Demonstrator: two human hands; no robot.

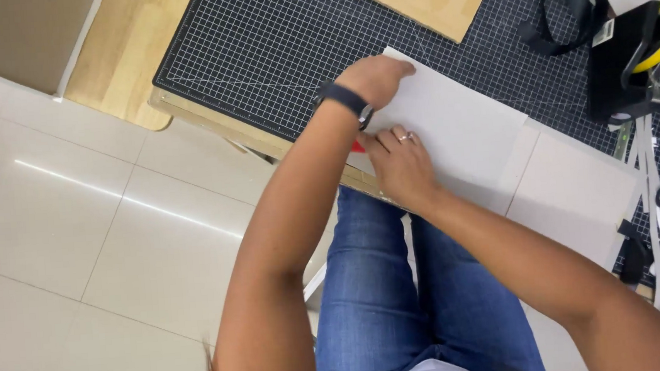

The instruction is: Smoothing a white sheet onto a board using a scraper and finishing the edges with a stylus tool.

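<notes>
both hands are down on the grey board (457,122) at the near edge of the cutting mat (258,43) on the bench, left hand (375,78) pressing flat, right hand (400,165) pinching something red (357,146), and if the left eases off i'd guess the board skids.

Bright, even light; streaky glare on floor tiles (75,188).

— Where does your one view look from?
— From your head, steeply down past your arms and lap.
— Which way does it face?
— Forward and tilted: the tabletop (123,49) edge runs slantwise across the upper frame, the floor (79,249) fills the left.
— How near?
— Close; your forearms run out of the bottom edge.
</notes>
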